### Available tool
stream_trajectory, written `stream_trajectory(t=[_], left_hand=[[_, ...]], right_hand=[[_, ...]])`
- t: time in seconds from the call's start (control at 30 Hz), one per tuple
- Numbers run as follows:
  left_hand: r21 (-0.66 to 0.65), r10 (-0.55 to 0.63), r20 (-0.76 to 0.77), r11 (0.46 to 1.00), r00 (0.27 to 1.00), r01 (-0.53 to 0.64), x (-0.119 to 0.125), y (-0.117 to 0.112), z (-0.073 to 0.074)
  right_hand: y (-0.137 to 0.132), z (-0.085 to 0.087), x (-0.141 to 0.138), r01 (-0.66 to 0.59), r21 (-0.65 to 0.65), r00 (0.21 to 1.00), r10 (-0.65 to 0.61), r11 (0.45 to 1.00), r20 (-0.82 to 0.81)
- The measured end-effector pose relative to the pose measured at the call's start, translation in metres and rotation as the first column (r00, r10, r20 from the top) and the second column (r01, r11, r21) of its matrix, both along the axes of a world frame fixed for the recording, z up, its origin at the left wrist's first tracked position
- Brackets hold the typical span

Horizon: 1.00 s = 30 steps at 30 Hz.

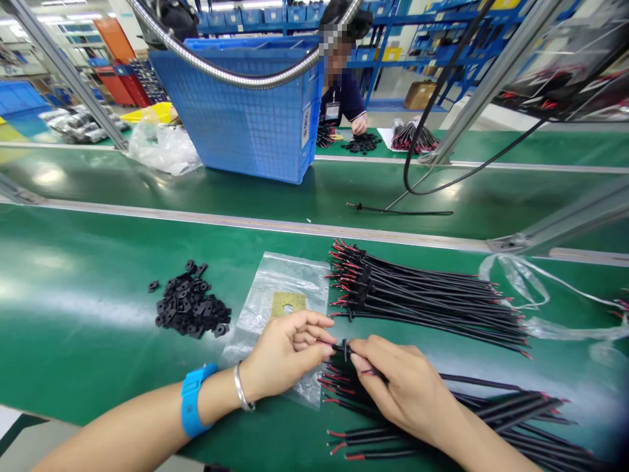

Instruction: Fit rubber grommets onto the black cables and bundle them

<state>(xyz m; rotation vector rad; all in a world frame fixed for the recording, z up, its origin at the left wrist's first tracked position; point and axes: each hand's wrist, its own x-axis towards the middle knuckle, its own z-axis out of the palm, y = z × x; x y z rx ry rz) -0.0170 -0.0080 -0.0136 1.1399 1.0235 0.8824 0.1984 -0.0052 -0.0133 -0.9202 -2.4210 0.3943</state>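
My left hand [287,351] and my right hand [400,387] meet over the green mat, both pinching one black cable [491,381] with red-tipped ends. A small black clip [345,349] sits on the cable between my fingertips. Under my right hand lies a loose bundle of black cables [521,429]. A second bundle of cables [422,295] with clips on them lies just beyond. A pile of small black clips [190,307] rests to the left. Under my left hand a clear plastic bag [275,288] holds a yellow-green card.
A blue crate [246,111] stands on the green conveyor belt [147,183] behind the mat. A person in dark clothes works at the far side with black parts [362,142] before them. A black hose [442,177] hangs down at right. Clear plastic wrap [531,288] lies at right.
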Motion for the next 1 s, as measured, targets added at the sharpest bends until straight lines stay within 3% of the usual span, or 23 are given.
stream_trajectory(t=[0.13, 0.2, 0.27, 0.4, 0.5, 0.6, 0.67, 0.77, 0.83, 0.9, 1.0], left_hand=[[0.057, -0.022, -0.093, 0.998, 0.995, 0.027, -0.004, 0.002, 0.004], [0.156, -0.020, -0.228, 0.986, 0.973, 0.056, -0.013, 0.008, 0.012], [0.279, 0.024, -0.424, 0.955, 0.905, 0.105, -0.027, 0.017, 0.024], [0.442, 0.230, -0.742, 0.874, 0.629, 0.202, -0.071, 0.039, 0.044], [0.427, 0.336, -0.874, 0.876, 0.351, 0.225, -0.113, 0.054, 0.050], [0.282, 0.279, -0.959, 0.920, 0.051, 0.273, -0.154, 0.065, 0.047], [0.164, 0.184, -0.981, 0.949, -0.053, 0.270, -0.174, 0.071, 0.043], [0.057, 0.072, -0.996, 0.968, -0.054, 0.245, -0.188, 0.076, 0.037], [0.042, 0.050, -0.998, 0.972, -0.028, 0.230, -0.187, 0.078, 0.036], [0.053, 0.059, -0.998, 0.976, -0.020, 0.209, -0.185, 0.077, 0.036], [0.089, 0.090, -0.996, 0.979, 0.007, 0.184, -0.183, 0.076, 0.035]], right_hand=[[0.005, 0.003, 0.006, -0.005, 0.098, 0.998, 0.000, 0.995, 0.055], [0.012, 0.006, 0.014, 0.020, 0.182, 0.991, -0.043, 0.983, 0.123], [0.022, 0.006, 0.022, 0.059, 0.245, 0.978, -0.105, 0.968, 0.179], [0.041, -0.003, 0.032, 0.099, 0.311, 0.953, -0.179, 0.945, 0.243], [0.046, -0.010, 0.034, 0.119, 0.358, 0.925, -0.235, 0.926, 0.300], [0.042, -0.009, 0.038, 0.155, 0.408, 0.903, -0.297, 0.900, 0.311], [0.037, -0.002, 0.042, 0.198, 0.455, 0.890, -0.354, 0.868, 0.288], [0.028, 0.012, 0.043, 0.218, 0.536, 0.884, -0.398, 0.815, 0.246], [0.020, 0.019, 0.037, 0.175, 0.546, 0.907, -0.350, 0.819, 0.235], [0.013, 0.022, 0.028, 0.132, 0.476, 0.936, -0.268, 0.869, 0.228], [0.007, 0.016, 0.015, 0.100, 0.243, 0.960, -0.157, 0.965, 0.230]])
